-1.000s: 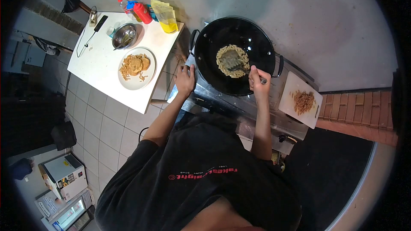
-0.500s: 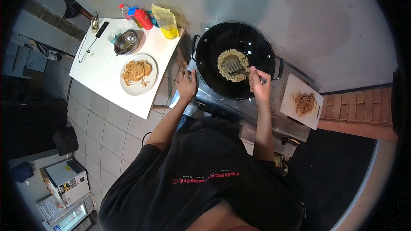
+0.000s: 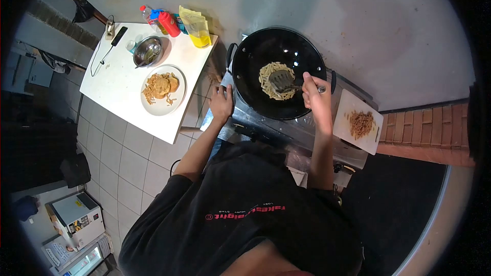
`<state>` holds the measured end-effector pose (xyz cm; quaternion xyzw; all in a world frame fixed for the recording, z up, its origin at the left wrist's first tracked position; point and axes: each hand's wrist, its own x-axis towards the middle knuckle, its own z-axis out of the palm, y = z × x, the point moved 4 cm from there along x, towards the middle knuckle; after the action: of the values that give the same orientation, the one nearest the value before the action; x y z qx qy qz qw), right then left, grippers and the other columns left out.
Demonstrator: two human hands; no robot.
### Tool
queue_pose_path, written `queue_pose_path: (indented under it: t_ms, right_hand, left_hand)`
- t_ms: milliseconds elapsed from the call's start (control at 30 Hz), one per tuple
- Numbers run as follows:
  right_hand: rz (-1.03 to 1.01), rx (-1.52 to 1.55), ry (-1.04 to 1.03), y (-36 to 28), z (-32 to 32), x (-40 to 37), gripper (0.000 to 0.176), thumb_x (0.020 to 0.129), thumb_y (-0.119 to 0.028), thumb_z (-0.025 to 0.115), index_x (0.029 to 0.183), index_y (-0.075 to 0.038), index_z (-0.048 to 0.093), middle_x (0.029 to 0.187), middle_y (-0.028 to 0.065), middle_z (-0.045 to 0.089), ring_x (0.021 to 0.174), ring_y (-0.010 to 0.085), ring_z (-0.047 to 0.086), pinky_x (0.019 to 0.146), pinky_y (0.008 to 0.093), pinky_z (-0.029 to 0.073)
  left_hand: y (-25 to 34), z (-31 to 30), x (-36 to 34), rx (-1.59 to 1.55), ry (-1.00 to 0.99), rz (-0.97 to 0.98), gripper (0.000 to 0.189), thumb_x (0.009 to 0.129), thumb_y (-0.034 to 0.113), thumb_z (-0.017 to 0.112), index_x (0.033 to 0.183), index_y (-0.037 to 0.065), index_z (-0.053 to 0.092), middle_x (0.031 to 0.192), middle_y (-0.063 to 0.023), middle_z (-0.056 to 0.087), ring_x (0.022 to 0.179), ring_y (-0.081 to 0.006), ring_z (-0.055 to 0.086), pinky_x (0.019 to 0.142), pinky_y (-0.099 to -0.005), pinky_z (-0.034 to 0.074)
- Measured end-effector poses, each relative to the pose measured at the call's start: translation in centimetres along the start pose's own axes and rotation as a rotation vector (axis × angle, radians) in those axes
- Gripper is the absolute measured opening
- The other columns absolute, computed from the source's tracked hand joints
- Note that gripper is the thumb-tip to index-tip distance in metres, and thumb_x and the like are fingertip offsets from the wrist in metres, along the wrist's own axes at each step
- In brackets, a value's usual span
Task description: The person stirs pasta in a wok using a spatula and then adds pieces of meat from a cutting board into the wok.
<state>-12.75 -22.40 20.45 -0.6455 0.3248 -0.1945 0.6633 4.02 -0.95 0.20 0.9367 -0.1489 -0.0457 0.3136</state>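
A black wok (image 3: 255, 97) with two side handles stands on the metal stove (image 3: 302, 130). Pale, short strips of food (image 3: 268, 71) are heaped in its middle, frying in what looks like oil. My right hand (image 3: 316, 97), above the wok's right rim, is closed round the handle of a slotted spatula (image 3: 281, 80). The spatula's head lies over the strips and hides some of them. To the left of the wok, my left hand (image 3: 221, 103) rests on the stove's left edge, fingers stretched out and holding nothing.
On the right a white cutting board (image 3: 348, 105) bears browned strips (image 3: 362, 124). The white table (image 3: 115, 99) at left carries a plate of food (image 3: 152, 110), a metal bowl (image 3: 138, 57), a red squeeze bottle (image 3: 169, 24) and a yellow pouch (image 3: 197, 28). A wall rises behind the stove.
My right hand has shifted slightly right and the spatula's head has turned, its slotted face now tilted differently over the strips. My left hand stays on the stove's edge. The whole view has shifted slightly.
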Motion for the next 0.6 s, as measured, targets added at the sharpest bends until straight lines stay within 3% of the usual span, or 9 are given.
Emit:
queue_pose_path:
  t_ms: [233,600]
  right_hand:
    - [-0.149,0.009,-0.037,2.8,0.5,1.4,0.046,0.099,-0.031,0.053,0.06,-0.007,0.048,0.05,-0.0066,0.038,0.041,0.0019,0.032,0.038,0.0216,0.021]
    - [-0.157,0.178,-0.029,6.9,0.6,0.7,0.047,0.099,-0.031,0.053,0.059,-0.01,0.042,0.05,-0.0074,0.034,0.04,0.0015,0.03,0.037,0.0219,0.019]
  left_hand:
    - [-0.1,-0.1,-0.1,-0.014,-0.006,-0.015,0.049,0.098,0.048,0.038,0.103,0.006,0.062,0.11,-0.0176,0.056,0.104,-0.0371,0.056,0.089,-0.0528,0.04]
    - [0.3,-0.1,0.0,0.008,-0.024,0.012,0.049,0.098,0.048,0.037,0.104,0.006,0.062,0.11,-0.0188,0.056,0.105,-0.0377,0.056,0.09,-0.0531,0.039]
